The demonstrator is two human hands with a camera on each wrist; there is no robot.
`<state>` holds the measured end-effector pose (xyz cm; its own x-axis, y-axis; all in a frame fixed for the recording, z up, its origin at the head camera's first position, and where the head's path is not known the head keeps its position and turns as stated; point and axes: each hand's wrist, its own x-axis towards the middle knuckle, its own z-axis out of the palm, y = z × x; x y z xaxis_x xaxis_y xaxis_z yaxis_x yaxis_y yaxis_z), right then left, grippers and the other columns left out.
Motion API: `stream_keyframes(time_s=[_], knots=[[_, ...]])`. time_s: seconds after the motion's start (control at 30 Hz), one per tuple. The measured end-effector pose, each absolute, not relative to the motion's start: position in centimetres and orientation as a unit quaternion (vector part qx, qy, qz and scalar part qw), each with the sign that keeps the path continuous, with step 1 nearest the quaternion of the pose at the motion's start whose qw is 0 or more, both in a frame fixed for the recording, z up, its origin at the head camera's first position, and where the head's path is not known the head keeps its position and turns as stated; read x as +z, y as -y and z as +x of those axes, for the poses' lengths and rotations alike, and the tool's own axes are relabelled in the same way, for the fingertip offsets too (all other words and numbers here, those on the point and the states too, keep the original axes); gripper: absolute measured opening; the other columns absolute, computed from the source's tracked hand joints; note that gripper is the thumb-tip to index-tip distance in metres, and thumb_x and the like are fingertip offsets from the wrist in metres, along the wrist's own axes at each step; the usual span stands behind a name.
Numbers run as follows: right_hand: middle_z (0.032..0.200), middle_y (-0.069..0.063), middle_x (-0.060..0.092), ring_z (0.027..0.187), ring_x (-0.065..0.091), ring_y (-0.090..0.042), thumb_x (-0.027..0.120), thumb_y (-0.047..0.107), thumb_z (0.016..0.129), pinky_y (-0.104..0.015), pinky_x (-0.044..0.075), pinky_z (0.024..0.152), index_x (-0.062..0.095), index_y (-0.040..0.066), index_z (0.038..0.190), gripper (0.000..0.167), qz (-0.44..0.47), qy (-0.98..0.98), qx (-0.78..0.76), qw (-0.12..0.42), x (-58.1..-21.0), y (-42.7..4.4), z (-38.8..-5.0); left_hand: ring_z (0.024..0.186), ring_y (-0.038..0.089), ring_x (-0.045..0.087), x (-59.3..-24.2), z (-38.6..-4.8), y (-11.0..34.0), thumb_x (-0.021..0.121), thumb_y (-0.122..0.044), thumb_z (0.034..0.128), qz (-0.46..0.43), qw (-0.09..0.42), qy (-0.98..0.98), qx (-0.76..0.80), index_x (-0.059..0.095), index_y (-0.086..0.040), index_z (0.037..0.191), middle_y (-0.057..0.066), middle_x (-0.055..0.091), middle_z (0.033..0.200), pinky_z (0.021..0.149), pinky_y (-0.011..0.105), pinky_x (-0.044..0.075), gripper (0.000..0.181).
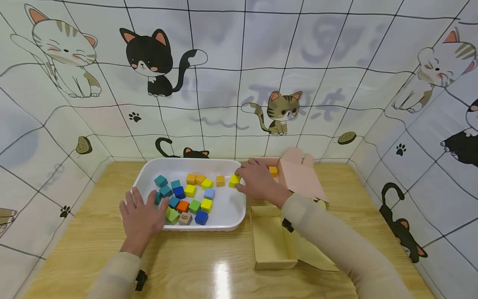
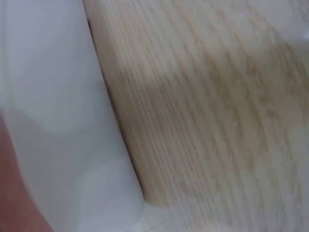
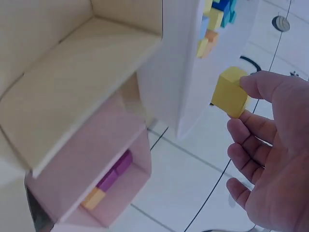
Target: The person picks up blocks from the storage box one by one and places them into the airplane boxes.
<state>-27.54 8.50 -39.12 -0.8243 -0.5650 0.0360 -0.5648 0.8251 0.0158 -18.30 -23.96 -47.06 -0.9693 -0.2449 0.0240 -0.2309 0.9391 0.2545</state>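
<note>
A yellow block is pinched between thumb and fingertip of my right hand, at the right end of a white tray. The right wrist view shows this yellow block close up. My left hand rests at the tray's front left corner with its fingers spread, the thumb by a green block. Inside the tray lie several loose blocks: teal, blue, orange, yellow, green, red and a plain wooden one. Only a sliver of the left hand shows in its wrist view.
Right of the tray, an open pale yellow box lies in front of an open pink box. Purple blocks and an orange block sit inside the pink one. A cat-patterned sheet surrounds the wooden table.
</note>
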Motion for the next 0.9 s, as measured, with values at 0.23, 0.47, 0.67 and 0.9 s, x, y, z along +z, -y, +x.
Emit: stream_keyframes(time_s=[0.23, 0.47, 0.67, 0.9], knots=[[0.112, -0.003, 0.065, 0.106, 0.052, -0.025, 0.059, 0.039, 0.092, -0.050, 0.036, 0.105, 0.068, 0.020, 0.122, 0.037, 0.265, 0.963, 0.005, 0.037, -38.6, -10.8, -29.5, 0.142, 0.059, -0.003, -47.2, -18.0, 24.1, 0.022, -0.064, 0.0977, 0.118, 0.032, 0.984, -0.129, 0.034, -0.005, 0.148, 0.036, -0.004, 0.157, 0.114, 0.070, -0.005, 0.079], [0.109, -0.004, 0.065, 0.103, 0.052, -0.027, 0.059, 0.036, 0.092, -0.052, 0.036, 0.102, 0.068, 0.017, 0.120, 0.035, 0.227, 0.973, 0.002, 0.035, -38.2, -13.3, -31.2, 0.142, 0.059, -0.003, -47.0, -17.9, 24.0, 0.021, -0.064, 0.0979, 0.119, 0.032, 0.984, -0.129, 0.034, -0.005, 0.148, 0.037, -0.004, 0.157, 0.114, 0.071, -0.005, 0.079], [0.112, -0.006, 0.065, 0.106, 0.052, -0.029, 0.059, 0.034, 0.092, -0.053, 0.036, 0.103, 0.068, 0.017, 0.122, 0.036, 0.208, 0.978, -0.012, 0.022, -38.7, -14.7, -31.9, 0.142, 0.059, -0.003, -46.8, -17.9, 24.0, 0.021, -0.064, 0.0982, 0.116, 0.030, 0.985, -0.127, 0.034, -0.004, 0.148, 0.038, -0.003, 0.157, 0.114, 0.071, -0.005, 0.079], [0.095, -0.007, 0.065, 0.096, 0.053, -0.029, 0.062, 0.031, 0.090, -0.051, 0.038, 0.095, 0.065, 0.028, 0.126, 0.036, 0.226, 0.973, -0.027, 0.024, -40.6, -15.2, -32.6, 0.143, 0.059, -0.003, -46.8, -18.1, 24.0, 0.020, -0.065, 0.0978, 0.115, 0.029, 0.985, -0.127, 0.033, -0.004, 0.148, 0.037, -0.004, 0.157, 0.114, 0.070, -0.006, 0.080]])
